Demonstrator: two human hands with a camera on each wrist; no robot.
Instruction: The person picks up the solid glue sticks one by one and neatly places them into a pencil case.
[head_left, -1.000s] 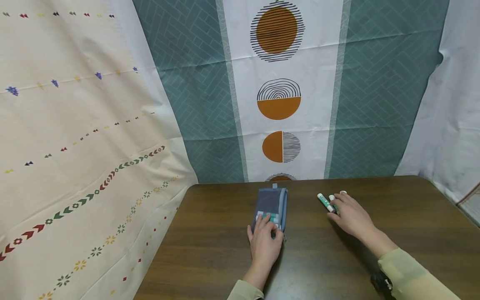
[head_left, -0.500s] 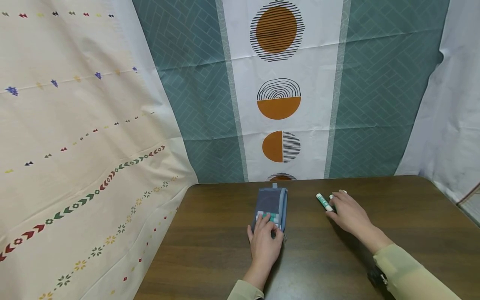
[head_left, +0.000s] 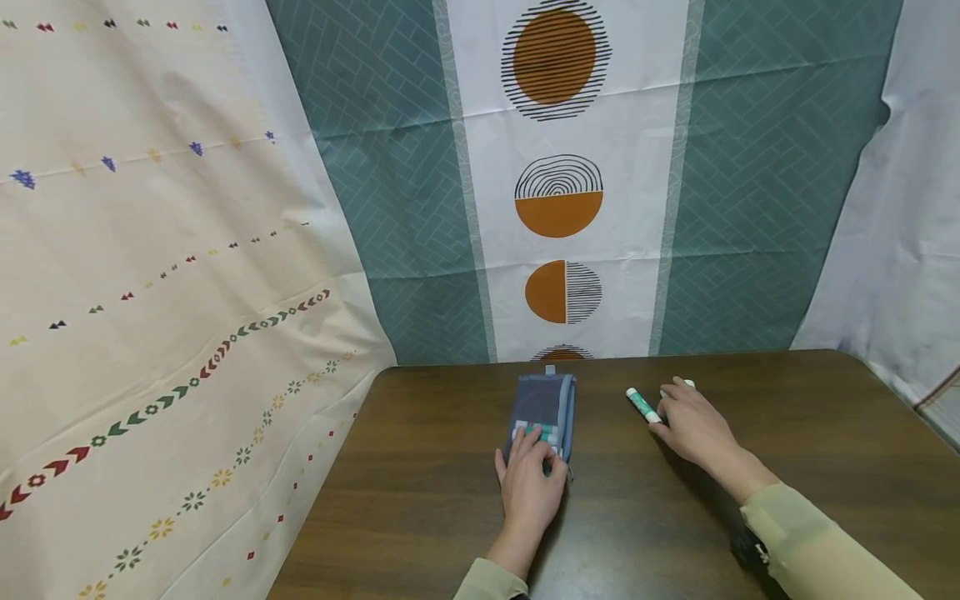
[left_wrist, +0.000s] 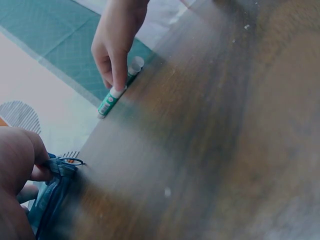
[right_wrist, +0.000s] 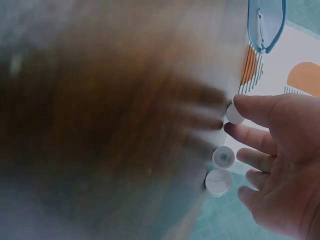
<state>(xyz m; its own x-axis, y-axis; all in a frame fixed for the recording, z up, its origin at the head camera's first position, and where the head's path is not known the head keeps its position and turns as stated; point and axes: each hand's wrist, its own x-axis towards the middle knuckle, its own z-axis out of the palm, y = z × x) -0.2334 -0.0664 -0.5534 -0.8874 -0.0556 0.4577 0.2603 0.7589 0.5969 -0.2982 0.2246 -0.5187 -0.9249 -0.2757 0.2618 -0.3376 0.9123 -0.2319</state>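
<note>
My left hand lies over the near end of a blue-grey zip pouch, fingertips on its clear window and thumb at the lower edge. In the left wrist view, its fingers grip the pouch's end near the zip pull. Green-and-white sticks, like glue sticks, show through the window. On the table to the right, my right hand has thumb and forefinger on either side of a glue stick. Beside it, two more white round ends appear near the other fingers; their bodies are mostly hidden.
Brown wood table spreads under both hands, its far edge against a hanging teal-and-white cloth. A cream patterned cloth drapes along the left side, and a white cloth hangs at the right.
My right hand has shifted slightly left, and the glue stick at its thumb has moved left with it. The left hand and pouch have stayed put.
</note>
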